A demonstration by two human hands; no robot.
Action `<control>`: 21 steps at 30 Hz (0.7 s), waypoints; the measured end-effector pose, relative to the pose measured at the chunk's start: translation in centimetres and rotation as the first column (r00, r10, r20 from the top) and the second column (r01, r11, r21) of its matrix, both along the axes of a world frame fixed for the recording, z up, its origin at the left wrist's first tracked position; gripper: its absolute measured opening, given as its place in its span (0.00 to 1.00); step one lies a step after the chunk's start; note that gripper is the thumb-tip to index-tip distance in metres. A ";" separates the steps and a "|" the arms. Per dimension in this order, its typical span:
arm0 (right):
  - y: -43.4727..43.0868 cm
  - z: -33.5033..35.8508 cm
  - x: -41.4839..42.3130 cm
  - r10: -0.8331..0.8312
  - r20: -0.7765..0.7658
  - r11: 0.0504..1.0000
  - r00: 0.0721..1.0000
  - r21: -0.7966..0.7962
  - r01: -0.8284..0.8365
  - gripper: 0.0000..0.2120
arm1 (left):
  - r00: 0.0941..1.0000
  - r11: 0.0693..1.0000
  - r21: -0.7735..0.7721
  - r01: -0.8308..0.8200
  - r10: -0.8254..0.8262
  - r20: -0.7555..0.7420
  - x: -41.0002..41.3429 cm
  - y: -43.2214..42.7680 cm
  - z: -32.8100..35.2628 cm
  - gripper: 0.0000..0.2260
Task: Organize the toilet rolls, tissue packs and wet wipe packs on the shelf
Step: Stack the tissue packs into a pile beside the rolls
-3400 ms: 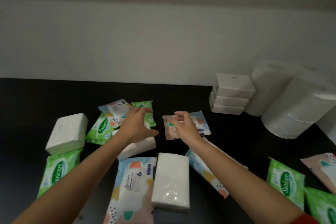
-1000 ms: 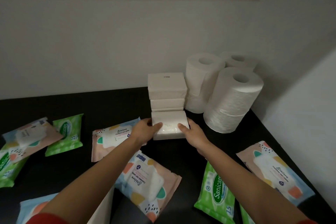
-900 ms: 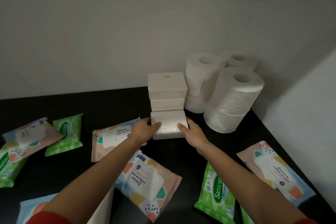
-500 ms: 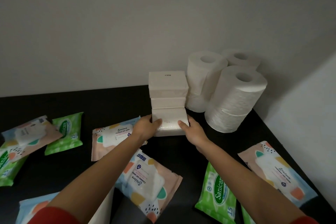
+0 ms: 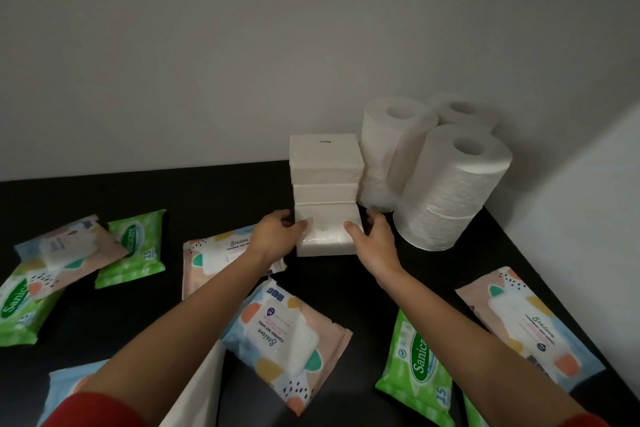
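Left hand and right hand grip 1 tissue pack near 3 toilet rolls.

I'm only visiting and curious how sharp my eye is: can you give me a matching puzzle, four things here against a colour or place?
1 toilet rolls
2 front tissue pack
3 Sanicare wipes pack
4 shelf

a black
b green
c upright in the back right corner
d held between left hand and right hand

Pairs: 1-c, 2-d, 3-b, 4-a
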State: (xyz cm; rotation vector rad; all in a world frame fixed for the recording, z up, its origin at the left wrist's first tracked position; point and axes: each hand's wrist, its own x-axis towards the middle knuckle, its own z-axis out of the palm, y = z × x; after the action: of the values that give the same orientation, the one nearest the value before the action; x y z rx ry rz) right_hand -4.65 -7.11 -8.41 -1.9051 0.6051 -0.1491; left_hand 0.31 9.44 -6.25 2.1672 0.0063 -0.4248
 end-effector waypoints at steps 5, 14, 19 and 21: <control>2.1 2.2 -1.1 0.073 0.188 0.962 0.979 -0.273 -0.019 0.28 | 0.998 0.998 -0.047 -0.043 0.045 0.037 -0.7 2.1 1.1 0.23; 9.0 3.7 -2.5 0.236 0.212 0.960 0.948 -0.201 -0.194 0.22 | 0.997 0.999 -0.046 -0.020 0.023 0.070 -4.0 8.5 2.3 0.21; 12.8 3.1 -3.8 0.357 0.114 0.934 0.927 -0.078 -0.350 0.13 | 0.989 0.997 0.059 -0.054 0.045 0.141 -6.4 12.7 2.2 0.21; 14.2 3.0 -4.6 0.415 0.038 0.907 0.909 -0.088 -0.411 0.14 | 0.991 0.992 0.123 -0.032 0.015 0.136 -7.4 14.2 2.1 0.22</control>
State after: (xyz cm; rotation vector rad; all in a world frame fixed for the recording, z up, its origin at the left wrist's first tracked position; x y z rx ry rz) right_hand -9.22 7.08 -5.39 -2.0543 0.1475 0.0496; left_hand -7.10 23.63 -4.19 2.3134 -0.0164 -0.2698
